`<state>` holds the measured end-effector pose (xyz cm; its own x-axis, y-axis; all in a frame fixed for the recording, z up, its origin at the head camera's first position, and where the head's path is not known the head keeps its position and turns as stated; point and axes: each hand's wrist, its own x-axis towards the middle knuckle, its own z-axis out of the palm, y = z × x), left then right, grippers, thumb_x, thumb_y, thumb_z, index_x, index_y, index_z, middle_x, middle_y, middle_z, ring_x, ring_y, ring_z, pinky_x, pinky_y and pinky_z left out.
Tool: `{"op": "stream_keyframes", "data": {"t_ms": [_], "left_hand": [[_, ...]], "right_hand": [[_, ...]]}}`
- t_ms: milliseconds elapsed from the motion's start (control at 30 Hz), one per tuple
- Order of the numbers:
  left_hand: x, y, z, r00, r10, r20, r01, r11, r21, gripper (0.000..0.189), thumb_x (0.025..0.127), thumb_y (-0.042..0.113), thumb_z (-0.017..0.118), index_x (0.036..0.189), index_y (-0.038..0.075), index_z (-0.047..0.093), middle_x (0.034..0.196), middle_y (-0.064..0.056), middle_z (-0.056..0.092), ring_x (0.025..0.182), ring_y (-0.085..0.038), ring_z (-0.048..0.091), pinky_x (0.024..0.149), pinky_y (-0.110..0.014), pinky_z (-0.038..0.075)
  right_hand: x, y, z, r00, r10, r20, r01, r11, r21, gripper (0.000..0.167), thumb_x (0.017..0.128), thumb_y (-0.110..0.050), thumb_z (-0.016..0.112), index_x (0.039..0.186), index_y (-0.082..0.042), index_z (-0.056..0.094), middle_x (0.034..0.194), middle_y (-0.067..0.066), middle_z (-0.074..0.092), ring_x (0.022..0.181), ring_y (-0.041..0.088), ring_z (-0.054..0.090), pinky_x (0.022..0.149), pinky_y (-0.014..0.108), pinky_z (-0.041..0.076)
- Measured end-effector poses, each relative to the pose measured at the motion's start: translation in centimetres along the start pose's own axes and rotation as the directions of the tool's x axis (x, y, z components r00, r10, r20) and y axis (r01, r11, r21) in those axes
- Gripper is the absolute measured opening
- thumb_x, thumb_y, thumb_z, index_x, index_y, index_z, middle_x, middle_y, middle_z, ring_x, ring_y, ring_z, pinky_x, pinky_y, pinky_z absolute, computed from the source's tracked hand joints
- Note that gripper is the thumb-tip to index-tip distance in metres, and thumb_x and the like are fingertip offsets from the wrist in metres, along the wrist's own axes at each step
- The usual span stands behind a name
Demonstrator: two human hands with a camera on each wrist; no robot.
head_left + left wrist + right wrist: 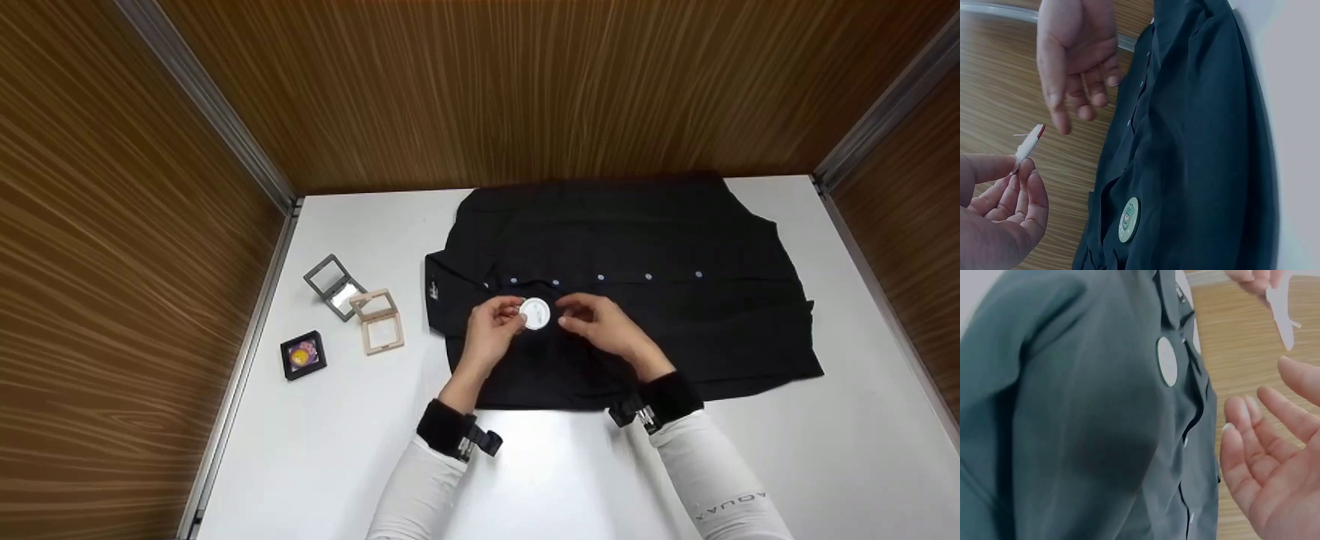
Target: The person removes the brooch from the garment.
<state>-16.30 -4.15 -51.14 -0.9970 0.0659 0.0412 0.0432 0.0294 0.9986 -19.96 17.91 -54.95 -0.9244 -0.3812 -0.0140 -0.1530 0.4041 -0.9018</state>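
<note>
On my head feed, the left hand (491, 334) pinches a round white pin badge (535, 313) above the black button-up shirt (660, 251). At the badge's three o'clock, the right hand (604, 327) holds nothing, thumb parted from loosely bent fingers (1247, 441). My left-wrist feed shows a green badge (1130, 220) on the shirt, four o'clock from the held one.

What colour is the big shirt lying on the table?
The shirt is plain black, and it shows best in the head view.

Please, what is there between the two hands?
In the left wrist view, a white pin badge, pinched by the left hand and apart from the right hand.
</note>
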Motion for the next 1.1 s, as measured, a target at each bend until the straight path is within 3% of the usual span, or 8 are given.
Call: {"op": "stream_keyframes", "data": {"t_ms": [233, 433, 567, 867, 1100], "left_hand": [[0.0, 0.2, 0.1, 1.000, 0.003, 0.007, -0.003, 1.000, 0.024, 0.024, 0.085, -0.014, 0.064, 0.108, -0.017, 0.063, 0.094, -0.030, 0.063, 0.079, -0.027, 0.064, 0.072, -0.033, 0.057], [0.0, 0.3, 0.3, 1.000, 0.007, -0.003, -0.007, 1.000, 0.031, 0.023, 0.084, -0.014, 0.064, 0.107, -0.016, 0.064, 0.092, -0.028, 0.064, 0.078, -0.026, 0.065, 0.068, -0.027, 0.056], [0.0, 0.2, 0.3, 1.000, -0.002, -0.005, 0.003, 0.999, 0.033, 0.023, 0.084, -0.014, 0.064, 0.107, -0.016, 0.064, 0.092, -0.028, 0.064, 0.078, -0.026, 0.064, 0.069, -0.028, 0.057], [1.3, -3.5, 0.3, 1.000, -0.013, -0.003, 0.013, 1.000, 0.029, 0.025, 0.084, -0.012, 0.066, 0.109, -0.013, 0.065, 0.092, -0.027, 0.064, 0.078, -0.025, 0.063, 0.071, -0.036, 0.058], [1.3, -4.0, 0.1, 1.000, -0.016, -0.006, 0.017, 1.000, 0.018, 0.024, 0.085, -0.008, 0.069, 0.109, -0.008, 0.068, 0.090, -0.017, 0.066, 0.075, -0.015, 0.063, 0.070, -0.029, 0.057]], "right_hand": [[0.1, -1.0, 0.9, 1.000, -0.007, -0.019, 0.009, 0.994, 0.110, 0.028, 0.091, -0.005, 0.068, 0.117, 0.006, 0.063, 0.092, 0.013, 0.067, 0.074, 0.017, 0.062, 0.063, 0.025, 0.051], [-0.4, -3.3, 1.2, 0.999, 0.006, -0.044, 0.000, 0.990, 0.140, 0.024, 0.092, 0.002, 0.064, 0.113, 0.013, 0.060, 0.091, 0.020, 0.065, 0.078, 0.040, 0.062, 0.064, 0.039, 0.054], [-0.4, -3.9, 1.3, 0.998, 0.019, -0.052, -0.010, 0.986, 0.168, 0.024, 0.092, 0.004, 0.063, 0.112, 0.015, 0.059, 0.090, 0.022, 0.064, 0.078, 0.045, 0.061, 0.064, 0.040, 0.054], [0.5, -1.1, 2.2, 0.994, 0.032, -0.102, -0.011, 0.979, 0.205, 0.024, 0.088, 0.000, 0.070, 0.108, 0.009, 0.062, 0.084, 0.013, 0.066, 0.072, 0.037, 0.063, 0.059, 0.038, 0.054], [0.8, -1.4, 2.9, 0.988, 0.060, -0.145, -0.032, 0.981, 0.191, 0.020, 0.085, -0.002, 0.073, 0.101, 0.006, 0.063, 0.081, 0.009, 0.065, 0.066, 0.023, 0.060, 0.055, 0.029, 0.051]]}}
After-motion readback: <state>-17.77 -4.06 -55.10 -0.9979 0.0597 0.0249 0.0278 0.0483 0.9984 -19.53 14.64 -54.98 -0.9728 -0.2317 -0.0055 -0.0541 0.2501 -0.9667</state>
